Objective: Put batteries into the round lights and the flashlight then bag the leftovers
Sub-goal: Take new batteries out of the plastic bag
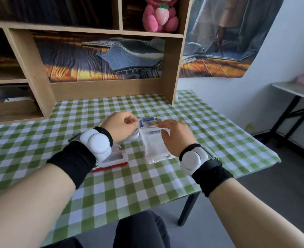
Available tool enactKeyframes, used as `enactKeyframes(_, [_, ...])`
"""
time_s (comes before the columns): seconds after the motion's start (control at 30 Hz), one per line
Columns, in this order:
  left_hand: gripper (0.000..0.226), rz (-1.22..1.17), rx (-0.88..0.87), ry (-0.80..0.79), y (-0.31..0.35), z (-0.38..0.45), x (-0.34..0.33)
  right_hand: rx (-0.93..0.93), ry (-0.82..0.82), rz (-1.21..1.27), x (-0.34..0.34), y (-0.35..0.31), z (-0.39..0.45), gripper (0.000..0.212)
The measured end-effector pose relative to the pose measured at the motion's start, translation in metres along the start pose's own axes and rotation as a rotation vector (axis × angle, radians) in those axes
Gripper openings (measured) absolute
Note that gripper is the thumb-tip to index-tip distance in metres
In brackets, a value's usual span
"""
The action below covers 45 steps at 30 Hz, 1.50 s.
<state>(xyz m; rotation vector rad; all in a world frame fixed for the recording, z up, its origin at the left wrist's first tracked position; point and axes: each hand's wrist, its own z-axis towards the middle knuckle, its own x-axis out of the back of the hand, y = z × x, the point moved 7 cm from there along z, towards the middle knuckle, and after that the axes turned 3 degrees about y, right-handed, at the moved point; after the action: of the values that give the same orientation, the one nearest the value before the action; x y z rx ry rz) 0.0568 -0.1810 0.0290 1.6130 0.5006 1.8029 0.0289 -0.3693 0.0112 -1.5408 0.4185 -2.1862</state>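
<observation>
A clear plastic bag (154,147) lies flat on the checked tablecloth at mid-table. My right hand (176,133) pinches the bag's far edge near its mouth. Just beyond the bag sits a pack of blue and yellow batteries (150,122). My left hand (120,126) is curled with its fingers closed beside the batteries, over a white round object (135,136) that it mostly hides; what it holds is unclear. A white tray with a red rim (114,161) lies under my left wrist.
A wooden shelf unit (110,90) stands at the back of the table (147,185) with a pink plush toy (160,15) on it. The table's right edge and front corner are close to my right arm. A second small table (294,90) stands at the far right.
</observation>
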Motion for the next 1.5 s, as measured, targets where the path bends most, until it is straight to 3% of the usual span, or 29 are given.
enactKeyframes(0.2, [0.011, 0.09, -0.018, -0.133, 0.014, 0.025, -0.04, -0.206, -0.144, -0.245, -0.008, 0.038, 0.018, 0.041])
enactKeyframes(0.33, [0.027, 0.139, -0.12, -0.271, 0.023, 0.017, -0.065, -0.239, -0.257, -0.32, -0.015, 0.048, 0.017, 0.047])
enactKeyframes(0.53, [0.045, 0.294, -0.217, -0.438, 0.025, 0.008, -0.09, -0.295, -0.306, -0.193, -0.022, 0.054, 0.017, 0.046])
enactKeyframes(0.67, [0.064, 0.338, -0.245, -0.493, 0.031, 0.002, -0.095, -0.411, -0.293, 0.044, -0.019, 0.056, 0.023, 0.048])
enactKeyframes(0.73, [0.058, 0.305, -0.276, -0.452, 0.039, 0.001, -0.092, -0.469, -0.225, 0.162, -0.012, 0.056, 0.031, 0.043])
enactKeyframes(0.9, [0.013, 0.081, -0.198, -0.329, 0.055, 0.018, -0.054, -0.493, -0.035, 0.365, 0.014, 0.042, 0.052, 0.029])
enactKeyframes(1.1, [0.027, -0.089, -0.048, -0.193, 0.062, 0.041, -0.02, -0.474, 0.158, 0.701, 0.035, 0.02, 0.064, 0.027])
enactKeyframes(1.27, [0.016, -0.467, 0.152, -0.191, 0.05, 0.052, -0.012, -0.425, 0.196, 0.666, 0.045, 0.001, 0.065, 0.051])
enactKeyframes(1.37, [0.01, -0.526, 0.135, -0.197, 0.053, 0.053, -0.012, -0.353, 0.096, 0.521, 0.042, -0.014, 0.063, 0.055])
enactKeyframes(1.5, [0.007, -0.538, 0.087, -0.189, 0.055, 0.055, -0.01, -0.352, 0.099, 0.502, 0.036, -0.018, 0.061, 0.049])
